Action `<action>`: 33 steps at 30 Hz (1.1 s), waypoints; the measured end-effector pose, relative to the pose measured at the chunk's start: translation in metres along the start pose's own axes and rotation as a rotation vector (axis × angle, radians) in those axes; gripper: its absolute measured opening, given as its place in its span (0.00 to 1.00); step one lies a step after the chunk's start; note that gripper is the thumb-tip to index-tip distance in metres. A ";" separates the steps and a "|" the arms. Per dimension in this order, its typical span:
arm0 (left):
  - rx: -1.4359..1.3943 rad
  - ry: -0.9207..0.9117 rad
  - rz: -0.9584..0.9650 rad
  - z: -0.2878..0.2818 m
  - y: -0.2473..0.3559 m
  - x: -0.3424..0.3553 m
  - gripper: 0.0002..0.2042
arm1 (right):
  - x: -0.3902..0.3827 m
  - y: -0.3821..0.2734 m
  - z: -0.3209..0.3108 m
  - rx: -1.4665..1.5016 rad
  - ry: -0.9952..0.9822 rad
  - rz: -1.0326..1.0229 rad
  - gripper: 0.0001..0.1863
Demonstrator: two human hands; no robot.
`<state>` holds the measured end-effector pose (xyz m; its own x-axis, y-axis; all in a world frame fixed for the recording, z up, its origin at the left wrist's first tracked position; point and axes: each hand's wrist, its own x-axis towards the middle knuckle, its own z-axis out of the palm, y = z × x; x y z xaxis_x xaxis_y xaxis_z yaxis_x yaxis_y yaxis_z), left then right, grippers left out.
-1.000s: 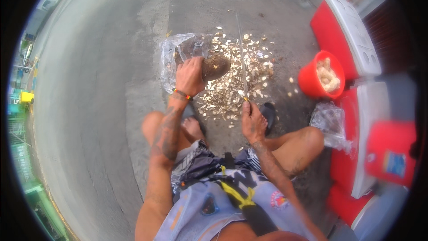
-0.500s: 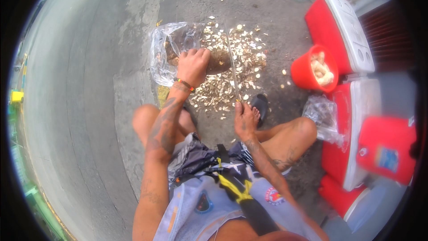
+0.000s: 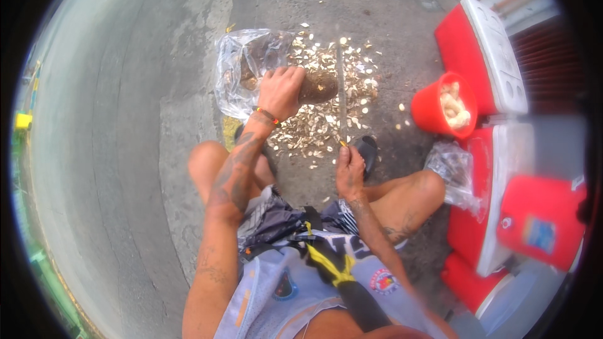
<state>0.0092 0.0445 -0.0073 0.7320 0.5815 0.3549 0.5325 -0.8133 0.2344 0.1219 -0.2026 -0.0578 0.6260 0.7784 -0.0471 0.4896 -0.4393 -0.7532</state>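
Note:
My left hand (image 3: 282,91) is closed over a thick, brown, rough root-like piece (image 3: 320,87), whose rounded end sticks out to the right. Its exact kind is not clear. In my right fist (image 3: 350,168) is the yellowish handle of a long thin knife (image 3: 342,103). The blade points away from me and crosses just past that rounded end; whether it touches cannot be made out. Many pale chips (image 3: 308,127) lie scattered on the ground beneath. A clear plastic bag (image 3: 229,81) with brown lumps inside lies open left of my left hand.
On the right stands a red bucket (image 3: 430,110) holding pale peeled pieces (image 3: 453,105). Beside it are red cooler boxes (image 3: 463,50) with white lids and a crumpled plastic bag (image 3: 450,169). My sandalled foot (image 3: 367,152) is close to the right hand. Grey pavement (image 3: 125,138) stretches left.
The left hand and the brown piece have shifted slightly right. My right hand has also moved a little right, and the knife's tilted blade now stands almost straight up in view.

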 end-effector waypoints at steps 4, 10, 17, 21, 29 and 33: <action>0.051 -0.085 -0.017 0.002 -0.002 -0.003 0.16 | -0.001 -0.004 0.008 -0.130 -0.096 0.120 0.27; -0.016 -0.040 -0.053 0.000 -0.001 0.000 0.15 | 0.002 -0.030 -0.007 0.004 -0.122 0.206 0.29; -0.051 0.019 -0.051 -0.007 0.001 0.005 0.13 | 0.001 -0.032 -0.024 0.152 -0.009 -0.030 0.21; -0.063 0.022 -0.053 -0.006 0.001 0.005 0.13 | 0.002 -0.032 -0.019 0.358 0.137 -0.142 0.19; -0.044 -0.042 -0.063 -0.001 0.000 -0.004 0.13 | 0.009 -0.029 -0.002 -0.091 -0.145 0.231 0.30; -0.043 -0.016 -0.061 0.000 -0.002 0.002 0.13 | 0.012 -0.035 -0.009 -0.008 -0.106 0.187 0.27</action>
<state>0.0095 0.0470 -0.0076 0.7058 0.6300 0.3239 0.5579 -0.7761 0.2940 0.1178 -0.1817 -0.0260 0.6392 0.7258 -0.2542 0.3765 -0.5836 -0.7194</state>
